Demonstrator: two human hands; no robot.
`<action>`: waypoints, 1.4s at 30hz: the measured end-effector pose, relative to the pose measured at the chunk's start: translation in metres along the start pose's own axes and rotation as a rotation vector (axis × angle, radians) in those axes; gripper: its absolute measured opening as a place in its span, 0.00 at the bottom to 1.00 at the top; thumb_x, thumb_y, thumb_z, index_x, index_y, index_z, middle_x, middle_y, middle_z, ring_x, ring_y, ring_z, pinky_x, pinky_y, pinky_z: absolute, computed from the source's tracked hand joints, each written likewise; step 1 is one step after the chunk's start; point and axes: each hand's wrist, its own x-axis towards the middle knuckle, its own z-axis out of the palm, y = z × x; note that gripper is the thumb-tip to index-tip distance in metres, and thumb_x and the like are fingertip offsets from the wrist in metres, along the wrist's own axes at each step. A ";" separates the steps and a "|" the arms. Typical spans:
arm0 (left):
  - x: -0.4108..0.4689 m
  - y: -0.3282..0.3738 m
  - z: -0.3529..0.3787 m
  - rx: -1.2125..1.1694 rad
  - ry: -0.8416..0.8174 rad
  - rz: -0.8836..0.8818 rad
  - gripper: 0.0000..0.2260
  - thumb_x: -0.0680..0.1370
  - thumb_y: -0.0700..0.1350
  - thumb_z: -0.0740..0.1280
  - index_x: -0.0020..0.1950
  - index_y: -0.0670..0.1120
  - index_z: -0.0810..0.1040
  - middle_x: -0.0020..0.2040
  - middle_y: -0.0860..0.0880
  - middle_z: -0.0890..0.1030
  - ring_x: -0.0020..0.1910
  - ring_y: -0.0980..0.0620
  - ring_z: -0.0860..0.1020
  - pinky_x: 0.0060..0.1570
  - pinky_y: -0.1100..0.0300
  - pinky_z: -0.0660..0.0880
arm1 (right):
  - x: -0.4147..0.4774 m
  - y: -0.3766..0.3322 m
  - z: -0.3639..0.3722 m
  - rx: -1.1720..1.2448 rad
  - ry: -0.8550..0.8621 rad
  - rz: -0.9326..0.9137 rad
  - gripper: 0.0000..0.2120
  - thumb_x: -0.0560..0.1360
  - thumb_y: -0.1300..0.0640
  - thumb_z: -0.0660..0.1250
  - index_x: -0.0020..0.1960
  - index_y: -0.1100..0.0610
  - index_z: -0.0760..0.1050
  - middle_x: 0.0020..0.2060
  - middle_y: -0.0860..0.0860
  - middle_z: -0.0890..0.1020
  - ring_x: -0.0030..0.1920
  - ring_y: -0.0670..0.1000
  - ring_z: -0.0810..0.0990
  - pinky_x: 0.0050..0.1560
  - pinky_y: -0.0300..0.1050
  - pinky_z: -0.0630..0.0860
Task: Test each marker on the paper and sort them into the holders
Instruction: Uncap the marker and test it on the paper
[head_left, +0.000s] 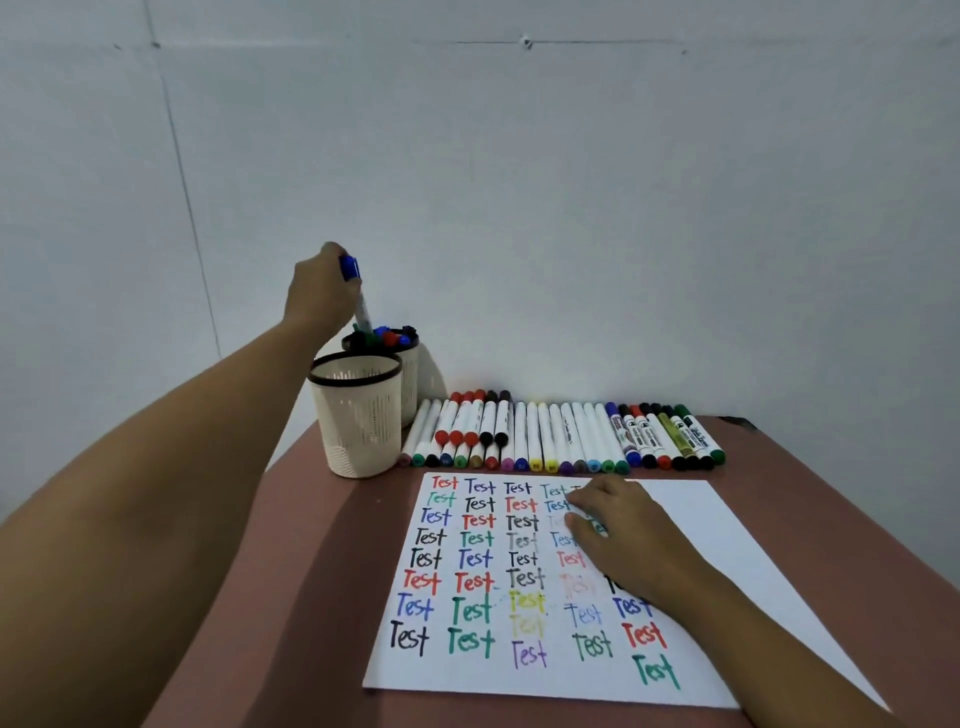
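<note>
The paper (691, 525) carries the handwritten word "Test" repeated in many colours; marker labels are unreadable.

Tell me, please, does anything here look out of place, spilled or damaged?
Nothing looks spilled or damaged. Two small oddities: five markers lie stacked on top of the row, and some "Test" words on the paper are faint, like the pale red one.

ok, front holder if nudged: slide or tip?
Front holder probably tips easily: tall, tapering to a narrower base, nothing visible inside. Likely light, given its slotted plastic walls. Pushed low, it might slide on the smooth table instead.
</note>
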 end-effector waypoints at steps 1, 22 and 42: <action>0.001 -0.003 0.005 0.019 -0.022 -0.002 0.14 0.77 0.39 0.62 0.62 0.39 0.70 0.54 0.37 0.77 0.48 0.40 0.77 0.46 0.52 0.73 | 0.000 0.000 0.000 -0.003 0.001 -0.001 0.19 0.80 0.48 0.58 0.68 0.51 0.71 0.64 0.47 0.72 0.64 0.47 0.68 0.62 0.39 0.65; -0.036 0.027 0.016 0.125 -0.205 0.293 0.15 0.80 0.45 0.58 0.64 0.41 0.74 0.64 0.40 0.72 0.64 0.44 0.70 0.62 0.55 0.65 | 0.004 -0.001 -0.002 -0.015 -0.016 0.017 0.18 0.80 0.48 0.58 0.68 0.50 0.71 0.64 0.47 0.72 0.65 0.47 0.68 0.64 0.42 0.65; -0.204 0.010 0.051 0.315 -0.844 0.225 0.26 0.80 0.61 0.51 0.75 0.51 0.57 0.77 0.48 0.54 0.75 0.50 0.52 0.73 0.46 0.48 | 0.039 -0.028 -0.028 -0.169 -0.140 0.003 0.14 0.80 0.50 0.58 0.58 0.56 0.76 0.54 0.53 0.78 0.49 0.51 0.75 0.45 0.44 0.70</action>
